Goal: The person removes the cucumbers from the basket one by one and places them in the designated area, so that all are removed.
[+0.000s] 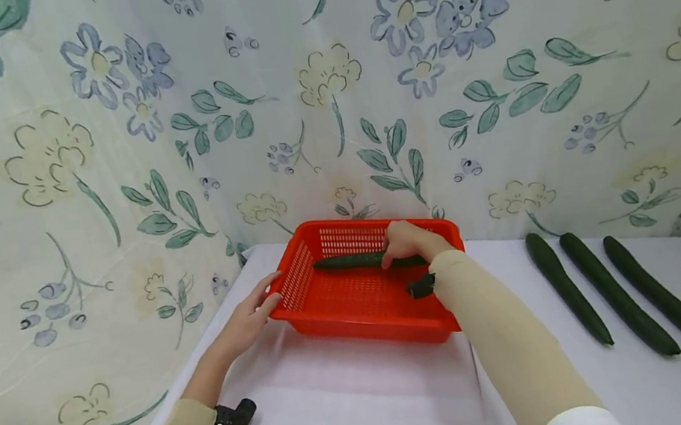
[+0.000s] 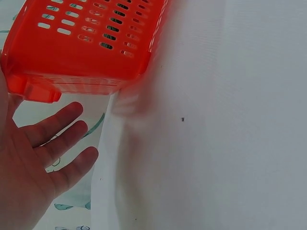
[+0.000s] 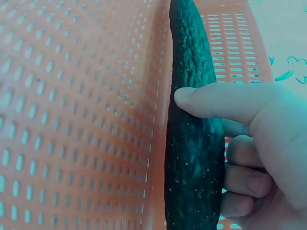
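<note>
A red plastic basket (image 1: 360,325) with slotted walls stands on the white-covered table. Inside it, along the far wall, lies a dark green cucumber (image 1: 349,262). My right hand (image 1: 409,240) reaches in and grips this cucumber (image 3: 194,158), thumb across one side and curled fingers at the other. At the basket's left end, my left hand (image 1: 249,321) holds the rim between thumb and index finger. In the left wrist view its other three fingers (image 2: 72,167) stretch out free of the basket wall (image 2: 81,52).
Three more cucumbers, a left one (image 1: 568,290), a middle one (image 1: 618,295) and a right one (image 1: 664,296), lie side by side on the table right of the basket. A flower-printed curtain (image 1: 300,136) hangs behind and left of the table.
</note>
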The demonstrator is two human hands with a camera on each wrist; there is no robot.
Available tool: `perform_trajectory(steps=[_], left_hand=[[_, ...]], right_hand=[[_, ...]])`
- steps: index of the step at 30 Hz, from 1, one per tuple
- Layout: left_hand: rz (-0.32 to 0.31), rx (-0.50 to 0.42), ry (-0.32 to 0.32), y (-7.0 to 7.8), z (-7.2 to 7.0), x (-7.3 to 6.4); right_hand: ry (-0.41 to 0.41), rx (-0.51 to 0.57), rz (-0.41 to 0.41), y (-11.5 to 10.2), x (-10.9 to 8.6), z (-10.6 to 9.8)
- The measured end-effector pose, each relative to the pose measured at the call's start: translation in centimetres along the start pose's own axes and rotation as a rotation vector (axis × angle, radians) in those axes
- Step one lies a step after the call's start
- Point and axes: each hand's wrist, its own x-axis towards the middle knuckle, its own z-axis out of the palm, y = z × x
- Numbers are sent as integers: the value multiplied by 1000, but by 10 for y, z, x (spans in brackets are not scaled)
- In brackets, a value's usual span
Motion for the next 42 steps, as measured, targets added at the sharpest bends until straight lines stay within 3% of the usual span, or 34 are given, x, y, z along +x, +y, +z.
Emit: perform_trajectory(steps=[10, 15, 29, 33, 42], left_hand=[[21, 0, 6, 0, -2, 3], [20, -14, 4, 0, -3, 0], [20, -8, 3, -3, -2, -2], [22, -11, -3, -4, -1, -1], [16, -18, -9, -4, 2, 4]], right_hand=[[12, 289, -32, -8, -17, -5], [16, 356, -29, -8, -15, 8], [65, 658, 185, 0, -14, 32], [83, 690, 211, 3, -15, 37], [83, 640, 232, 8, -22, 38]])
